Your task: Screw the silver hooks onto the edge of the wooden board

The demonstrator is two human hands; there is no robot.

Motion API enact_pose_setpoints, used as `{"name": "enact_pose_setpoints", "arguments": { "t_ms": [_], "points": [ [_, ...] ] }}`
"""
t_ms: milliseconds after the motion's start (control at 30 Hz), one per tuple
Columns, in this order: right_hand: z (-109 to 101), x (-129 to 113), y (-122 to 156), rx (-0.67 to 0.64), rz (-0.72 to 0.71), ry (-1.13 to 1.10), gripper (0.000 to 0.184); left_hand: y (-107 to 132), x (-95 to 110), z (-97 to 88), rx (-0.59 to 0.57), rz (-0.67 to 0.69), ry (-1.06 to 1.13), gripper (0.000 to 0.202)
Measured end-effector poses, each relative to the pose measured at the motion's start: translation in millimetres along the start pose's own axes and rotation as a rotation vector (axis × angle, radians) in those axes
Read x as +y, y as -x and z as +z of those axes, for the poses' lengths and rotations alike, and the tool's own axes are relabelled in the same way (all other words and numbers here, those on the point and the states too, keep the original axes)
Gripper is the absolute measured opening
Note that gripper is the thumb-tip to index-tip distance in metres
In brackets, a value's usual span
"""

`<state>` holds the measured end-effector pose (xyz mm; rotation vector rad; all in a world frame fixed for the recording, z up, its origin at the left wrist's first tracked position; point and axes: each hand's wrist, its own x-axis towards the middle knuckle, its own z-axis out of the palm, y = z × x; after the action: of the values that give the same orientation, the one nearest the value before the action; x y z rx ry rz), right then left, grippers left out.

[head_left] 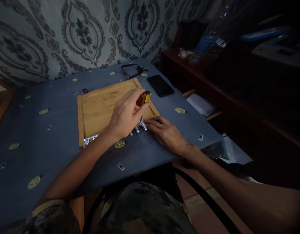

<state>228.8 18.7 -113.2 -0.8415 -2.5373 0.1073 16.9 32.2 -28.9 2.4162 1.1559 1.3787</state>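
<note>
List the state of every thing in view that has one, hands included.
Left hand: closed around the screwdriver
Screwdriver: near upright, handle up
Right hand: fingertips at the metal bracket
Metal bracket: at the near edge of the wooden board
Wooden board: lying flat
Phone: lying flat, no lit screen showing
Glasses: resting on the table, folded or not unclear
Drawer: pulled open

Across tablecloth: showed slate blue, dotted with yellow pineapples and white labels. On wooden board: showed golden brown. On screwdriver handle: paired yellow with black. On metal fittings: gleamed silver. On backdrop: bore dark grey medallions over pale grey.
</note>
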Motion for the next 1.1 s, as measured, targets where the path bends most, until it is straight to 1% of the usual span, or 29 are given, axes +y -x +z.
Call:
{"name": "enact_pose_setpoints", "arguments": {
  "t_ms": [67, 133, 200, 267, 333, 400, 500, 567, 633, 700, 767, 833, 933, 1100],
  "points": [
    [-0.4, 0.1, 0.1, -0.015, 0.005, 0.004, 0.037, -2.6, 1.4, -0.7, -0.024, -0.021, -0.018, 0.035],
    [-0.2, 0.6, 0.3, -0.015, 0.013, 0.012, 0.038, -6.3, 4.1, -3.1, -0.073, -0.011, -0.037, 0.045],
    [-0.1, 0.8, 0.4, -0.009, 0.015, 0.016, 0.038, -10.2, 7.1, -6.3, -0.133, 0.019, -0.04, 0.045],
    [-0.7, 0.5, 0.1, -0.01, 0.01, 0.012, 0.038, -13.0, 9.1, -8.7, -0.162, 0.029, -0.024, 0.039],
    [-2.1, -0.1, -0.6, -0.022, 0.003, 0.005, 0.039, -14.0, 9.1, -8.9, -0.151, 0.01, -0.01, 0.031],
    [-3.4, -0.8, -1.4, -0.028, 0.001, 0.005, 0.04, -13.4, 7.4, -7.3, -0.112, 0.009, -0.011, 0.024],
    [-4.0, -1.5, -1.9, -0.024, 0.009, 0.013, 0.042, -11.7, 4.1, -4.4, -0.048, 0.019, -0.049, 0.02],
    [-3.9, -1.7, -1.6, -0.021, 0.011, 0.018, 0.042, -11.0, 3.2, -3.8, -0.037, 0.023, -0.063, 0.019],
    [-3.7, -1.8, -1.2, -0.016, 0.011, 0.022, 0.041, -10.9, 3.2, -4.5, -0.044, 0.032, -0.049, 0.021],
    [-3.4, -1.9, -0.8, -0.014, 0.007, 0.024, 0.041, -11.0, 3.2, -5.8, -0.064, 0.029, -0.025, 0.029],
    [-2.9, -1.7, -0.5, -0.013, 0.007, 0.023, 0.04, -11.2, 2.3, -6.9, -0.098, 0.007, 0.001, 0.036],
    [-2.3, -1.3, -0.4, -0.018, 0.013, 0.021, 0.039, -11.6, 0.7, -7.9, -0.147, -0.02, 0.03, 0.039],
    [-1.6, -0.4, -0.4, -0.021, 0.019, 0.013, 0.038, -12.8, -1.3, -10.3, -0.186, -0.026, 0.056, 0.037],
    [-1.8, -0.2, -0.6, -0.007, 0.007, -0.008, 0.039, -16.4, 1.1, -19.4, -0.127, -0.073, 0.09, 0.028]
  ]
}}
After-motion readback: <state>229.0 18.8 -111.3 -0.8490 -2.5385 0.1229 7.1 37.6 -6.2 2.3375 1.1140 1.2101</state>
